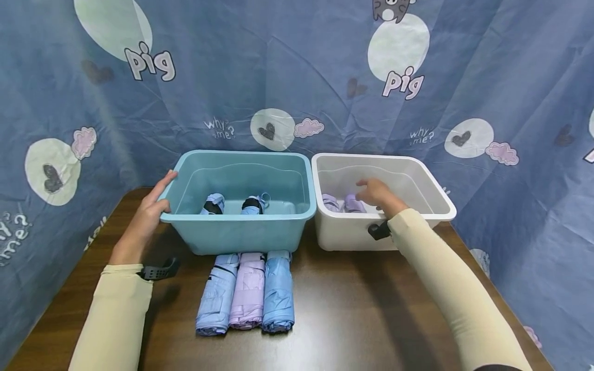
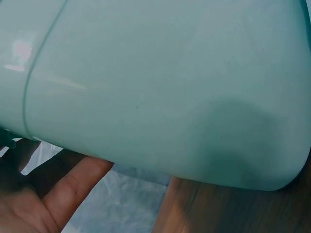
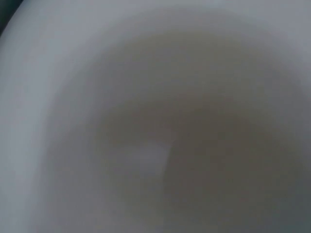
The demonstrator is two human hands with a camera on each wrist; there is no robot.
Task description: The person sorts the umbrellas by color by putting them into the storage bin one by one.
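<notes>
At the left end of the teal bin (image 1: 250, 234), my left hand (image 1: 147, 214) rests against the rim with its fingers fairly straight. In the left wrist view a fingertip (image 2: 99, 164) touches the bin's outer wall. My right hand (image 1: 377, 193) reaches over the front rim into the white bin (image 1: 357, 237), index finger stretched out to the left. Just beside its fingers lies a rolled purple umbrella (image 1: 354, 204), with a lighter purple umbrella (image 1: 330, 202) to its left. Only the white bin's blurred wall (image 3: 146, 58) fills the right wrist view.
Two blue umbrellas with black bands, a left one (image 1: 213, 204) and a right one (image 1: 252, 205), lie in the teal bin. Before it on the brown table (image 1: 343, 319) lie a periwinkle umbrella (image 1: 217, 296), a lilac umbrella (image 1: 248, 293) and a blue umbrella (image 1: 278, 293). A patterned curtain (image 1: 297, 67) hangs behind.
</notes>
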